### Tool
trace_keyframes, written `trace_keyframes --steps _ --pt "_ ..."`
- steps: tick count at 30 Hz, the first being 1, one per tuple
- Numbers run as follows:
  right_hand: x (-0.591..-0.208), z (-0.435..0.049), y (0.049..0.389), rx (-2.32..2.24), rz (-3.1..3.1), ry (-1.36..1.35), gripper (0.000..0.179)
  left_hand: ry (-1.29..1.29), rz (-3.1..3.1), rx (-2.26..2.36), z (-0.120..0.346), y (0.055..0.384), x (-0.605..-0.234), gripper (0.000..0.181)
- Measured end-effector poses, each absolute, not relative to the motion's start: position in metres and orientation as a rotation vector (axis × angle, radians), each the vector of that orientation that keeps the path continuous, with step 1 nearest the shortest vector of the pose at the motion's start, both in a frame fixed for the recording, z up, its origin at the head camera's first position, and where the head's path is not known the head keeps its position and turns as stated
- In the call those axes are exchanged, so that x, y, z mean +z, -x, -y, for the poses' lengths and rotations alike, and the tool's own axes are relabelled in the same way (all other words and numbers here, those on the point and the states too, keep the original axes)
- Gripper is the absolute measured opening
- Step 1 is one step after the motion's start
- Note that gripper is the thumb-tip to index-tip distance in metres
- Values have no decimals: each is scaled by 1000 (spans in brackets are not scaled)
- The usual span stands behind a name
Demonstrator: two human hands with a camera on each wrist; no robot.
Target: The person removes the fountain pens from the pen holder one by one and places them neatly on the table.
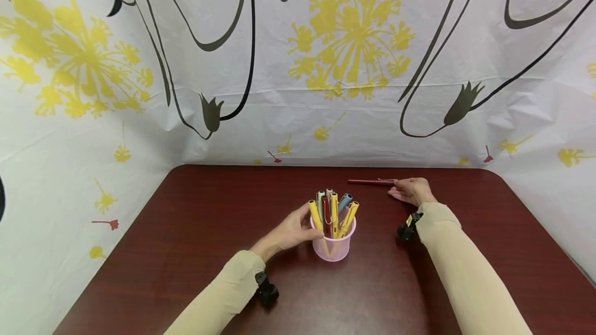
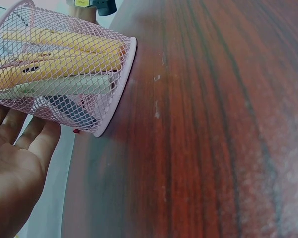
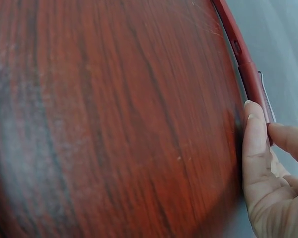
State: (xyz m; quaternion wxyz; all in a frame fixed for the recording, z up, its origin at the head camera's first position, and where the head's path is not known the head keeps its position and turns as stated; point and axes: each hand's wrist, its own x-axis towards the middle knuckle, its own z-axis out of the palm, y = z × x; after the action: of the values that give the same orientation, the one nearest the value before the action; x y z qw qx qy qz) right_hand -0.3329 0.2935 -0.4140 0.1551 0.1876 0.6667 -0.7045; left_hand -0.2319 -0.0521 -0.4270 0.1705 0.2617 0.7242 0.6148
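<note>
Okay, we use the pink mesh cup (image 1: 336,253) as landmark: upright on the dark red table (image 1: 209,206), full of pens, clip ends up. We count three yellow pens (image 1: 334,206), plus a blue pen (image 1: 344,201), a dark red one and paler ones behind. Left hand (image 1: 292,229) grasps the cup from its left side, thumb over the near rim, fingers round the far side. Right hand (image 1: 412,190), right of the cup and farther back, pinches the loose red pen (image 1: 368,182) by its clip end, thumb against fingers. That pen sits beyond the cup and off to its right, near the table's far edge, plain end pointing left. Whether it touches the table, we can't tell. Step in hand, we judge: handling this one pen while the cup is steadied; picking up or laying down, unclear. Next move, in our view, calls for a firm pinch, the pen's long free end clear of the cup's pens, and the cup held upright.
</note>
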Motion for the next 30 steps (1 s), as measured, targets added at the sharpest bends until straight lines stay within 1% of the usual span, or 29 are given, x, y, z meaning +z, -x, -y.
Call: trace_keyframes --steps 3,5,9,11,17,21,30 --pt "-415 -294 334 -1995 -1933 -524 45 -747 -2060 1745 52 232 -427 80" --pt "-416 -295 335 -1978 -1949 -515 40 -742 -2074 1731 52 231 -426 79" --pt "-418 -297 336 -1950 -1976 -490 22 -733 -2089 1706 53 230 -424 77" --pt "-418 -297 337 -1943 -1979 -468 16 -733 -2089 1700 53 230 -424 77" --pt "-420 -301 339 -1938 -1974 -437 11 -735 -2081 1697 53 233 -425 80" --pt "-422 -302 340 -1918 -1996 -438 13 -724 -2078 1696 53 233 -426 79" --pt "-423 -302 340 -1886 -2048 -387 26 -786 -2097 1703 55 231 -428 79"
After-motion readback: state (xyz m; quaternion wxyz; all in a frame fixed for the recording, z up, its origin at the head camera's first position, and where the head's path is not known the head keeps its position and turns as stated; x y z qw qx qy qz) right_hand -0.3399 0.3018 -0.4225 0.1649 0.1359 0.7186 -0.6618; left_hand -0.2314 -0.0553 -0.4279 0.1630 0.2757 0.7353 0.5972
